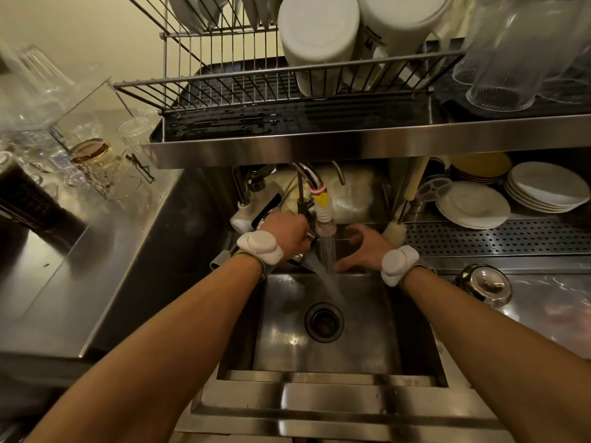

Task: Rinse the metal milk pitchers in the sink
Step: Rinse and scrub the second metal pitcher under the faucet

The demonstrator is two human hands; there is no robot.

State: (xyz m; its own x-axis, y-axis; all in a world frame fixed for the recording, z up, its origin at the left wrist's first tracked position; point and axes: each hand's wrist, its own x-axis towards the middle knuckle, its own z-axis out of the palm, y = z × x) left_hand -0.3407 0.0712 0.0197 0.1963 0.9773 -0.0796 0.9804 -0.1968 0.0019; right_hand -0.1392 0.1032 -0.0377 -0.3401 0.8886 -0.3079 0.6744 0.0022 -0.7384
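Observation:
Water runs from the faucet nozzle into the steel sink. My left hand is closed on the faucet lever just left of the stream. My right hand curls around a dark metal milk pitcher held beside the stream at the back of the basin. The pitcher's shape is hard to make out against the steel, and most of it is hidden by my fingers. The water falls past it toward the drain.
A wire dish rack with white cups and glasses hangs on a shelf above the sink. Stacked plates and a bottle brush sit at the back right. A shiny upturned metal vessel rests on the right counter. Glassware crowds the left counter.

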